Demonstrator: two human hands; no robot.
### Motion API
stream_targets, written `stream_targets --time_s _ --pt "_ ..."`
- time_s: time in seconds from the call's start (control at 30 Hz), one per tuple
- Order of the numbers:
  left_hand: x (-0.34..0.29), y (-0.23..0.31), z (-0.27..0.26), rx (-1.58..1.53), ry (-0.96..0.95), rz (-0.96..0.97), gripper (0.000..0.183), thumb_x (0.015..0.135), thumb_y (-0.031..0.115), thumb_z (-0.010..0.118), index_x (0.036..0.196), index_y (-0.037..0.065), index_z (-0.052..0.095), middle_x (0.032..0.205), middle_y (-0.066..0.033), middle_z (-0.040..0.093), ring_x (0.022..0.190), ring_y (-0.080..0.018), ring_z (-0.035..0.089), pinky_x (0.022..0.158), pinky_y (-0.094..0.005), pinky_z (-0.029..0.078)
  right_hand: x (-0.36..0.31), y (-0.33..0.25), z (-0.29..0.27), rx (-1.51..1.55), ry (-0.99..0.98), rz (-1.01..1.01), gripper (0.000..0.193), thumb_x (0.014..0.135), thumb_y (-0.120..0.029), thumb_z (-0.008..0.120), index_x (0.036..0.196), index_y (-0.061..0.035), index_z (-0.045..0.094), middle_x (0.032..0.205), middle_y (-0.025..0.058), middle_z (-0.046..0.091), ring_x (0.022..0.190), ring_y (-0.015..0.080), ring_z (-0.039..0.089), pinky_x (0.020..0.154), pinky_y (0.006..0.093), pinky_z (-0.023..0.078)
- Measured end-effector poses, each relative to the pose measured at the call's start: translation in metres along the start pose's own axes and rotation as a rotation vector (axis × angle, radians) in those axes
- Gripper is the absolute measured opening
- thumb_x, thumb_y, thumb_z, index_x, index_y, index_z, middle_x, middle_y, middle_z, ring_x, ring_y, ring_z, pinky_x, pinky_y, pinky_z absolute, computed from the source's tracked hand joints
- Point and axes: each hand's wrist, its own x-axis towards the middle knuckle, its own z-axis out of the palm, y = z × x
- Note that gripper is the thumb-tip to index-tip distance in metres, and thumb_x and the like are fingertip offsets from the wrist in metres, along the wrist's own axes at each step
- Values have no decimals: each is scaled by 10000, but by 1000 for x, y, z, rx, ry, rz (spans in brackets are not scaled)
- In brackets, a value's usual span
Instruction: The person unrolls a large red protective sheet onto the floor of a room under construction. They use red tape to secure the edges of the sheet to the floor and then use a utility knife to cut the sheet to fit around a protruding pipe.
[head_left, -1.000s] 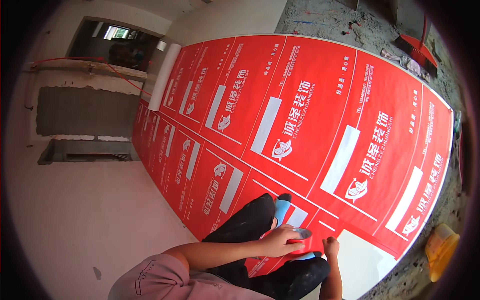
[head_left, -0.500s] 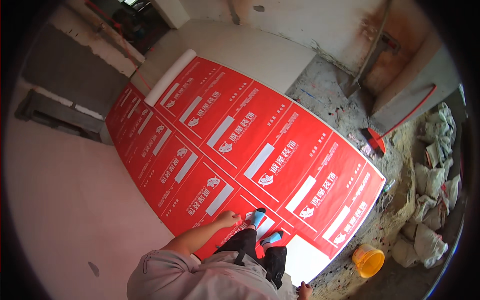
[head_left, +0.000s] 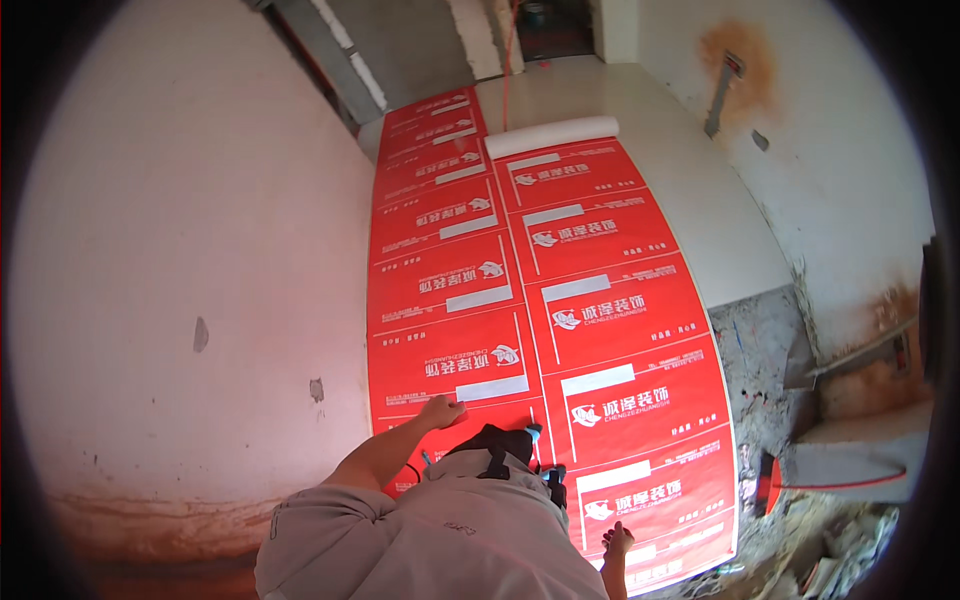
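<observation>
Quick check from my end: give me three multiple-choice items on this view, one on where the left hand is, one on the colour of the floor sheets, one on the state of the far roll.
1. Where does the left hand rest?
A. on the left red sheet
B. on the white wall
C. on the rubble

2. What colour are the floor sheets?
A. blue with yellow print
B. red with white print
C. plain grey

3. How is the white roll at the far end of the right sheet?
A. fully spread flat
B. standing upright
C. partly rolled up, lying across the sheet's end

Answers:
1. A, the palm lies flat on the left sheet near its seam with the right one.
2. B, both strips are red with white blocks and print.
3. C, a white cylinder lies across the sheet's far edge.

The right hand presses on the right sheet near its close end.
</observation>
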Motion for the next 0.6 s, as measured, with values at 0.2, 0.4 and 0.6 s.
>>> stream_targets --time_s 0.2,0.4,0.6 --pt "15 -90 46 70 -114 -135 693 821 660 501 774 9 736 769 -216 701 789 -342 713 707 -441 552 33 -125 46 -182 -53 -123 242 904 -245 664 910 -8 617 681 53 580 508 152 566 370 279 396" --pt "73 -119 47 0 -203 -282 689 869 612 472 795 -28 717 830 -254 692 886 -405 688 803 -478 528 35 -224 121 -359 -64 -286 247 887 -241 684 841 -2 638 683 61 607 537 160 599 431 288 459" --pt "188 -79 -40 -107 -77 -195 684 896 606 470 750 -14 716 732 -223 690 788 -379 702 742 -471 541 8 -311 214 -406 -52 -344 222 870 -221 697 888 -2 661 703 34 625 569 120 605 453 261 447"
